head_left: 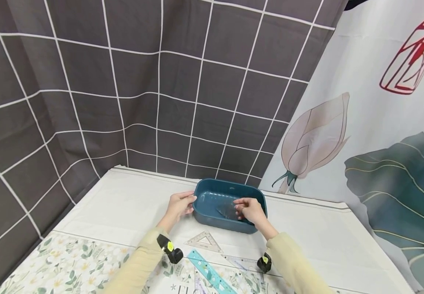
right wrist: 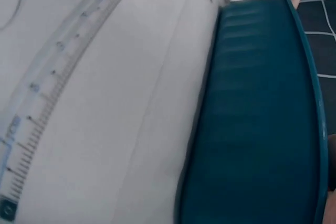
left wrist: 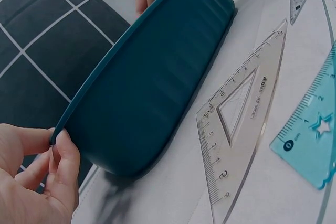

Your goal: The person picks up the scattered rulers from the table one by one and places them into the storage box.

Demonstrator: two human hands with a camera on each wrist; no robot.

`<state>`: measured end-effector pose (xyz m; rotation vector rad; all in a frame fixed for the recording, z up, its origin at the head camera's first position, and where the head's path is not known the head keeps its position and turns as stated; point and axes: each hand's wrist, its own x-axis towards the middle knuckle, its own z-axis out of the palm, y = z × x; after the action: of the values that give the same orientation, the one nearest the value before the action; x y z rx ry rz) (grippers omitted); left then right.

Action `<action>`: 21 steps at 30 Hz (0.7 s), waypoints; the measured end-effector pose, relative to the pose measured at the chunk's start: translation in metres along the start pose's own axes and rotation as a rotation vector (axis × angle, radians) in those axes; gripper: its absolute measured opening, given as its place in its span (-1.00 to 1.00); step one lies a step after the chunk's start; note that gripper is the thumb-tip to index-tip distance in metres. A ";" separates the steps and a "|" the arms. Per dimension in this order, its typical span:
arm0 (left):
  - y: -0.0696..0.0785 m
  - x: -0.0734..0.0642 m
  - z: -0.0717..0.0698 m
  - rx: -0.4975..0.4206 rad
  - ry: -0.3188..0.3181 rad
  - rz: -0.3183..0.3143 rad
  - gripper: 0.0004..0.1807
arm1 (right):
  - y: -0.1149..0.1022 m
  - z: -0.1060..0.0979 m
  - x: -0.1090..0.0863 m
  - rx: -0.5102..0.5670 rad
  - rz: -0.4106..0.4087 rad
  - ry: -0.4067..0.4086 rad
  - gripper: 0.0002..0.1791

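Observation:
At the left end of a dark teal rectangular tub (head_left: 212, 221), my left hand (head_left: 178, 206) pinches the rim between thumb and fingers. The left wrist view shows that grip on the rim (left wrist: 89, 85) closely. My right hand (head_left: 250, 210) reaches down inside the tub on its right side. Its fingertips pinch a clear triangular set square (head_left: 226, 210), low over the tub's floor. In the right wrist view the tub's wall (right wrist: 252, 119) hides most of this hand. Another clear set square (left wrist: 254, 121) lies on the table in front of the tub.
A turquoise ruler (head_left: 212, 271) with cut-out shapes lies nearer the front. Beside it is a clear ruler (head_left: 241, 261) with printed markings. The white table cover (head_left: 131, 200) has a floral front part (head_left: 83, 261). A dark checked curtain (head_left: 182, 110) hangs behind the table.

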<state>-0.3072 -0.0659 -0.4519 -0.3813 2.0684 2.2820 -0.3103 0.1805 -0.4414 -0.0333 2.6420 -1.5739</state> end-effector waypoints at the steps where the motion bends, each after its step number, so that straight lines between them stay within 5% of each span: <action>1: 0.000 0.000 0.000 0.001 0.001 0.000 -0.61 | 0.000 0.001 0.000 -0.016 0.000 -0.007 -0.79; 12: 0.001 -0.001 0.000 0.000 0.005 -0.007 -0.61 | 0.002 0.005 -0.002 -0.290 -0.053 -0.015 -0.83; 21: 0.000 -0.004 -0.002 -0.020 -0.019 0.034 -0.62 | 0.002 0.007 -0.004 -0.281 -0.117 0.025 -0.84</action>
<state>-0.3035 -0.0677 -0.4511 -0.3264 2.0602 2.3176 -0.3063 0.1754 -0.4460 -0.1856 2.9080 -1.2238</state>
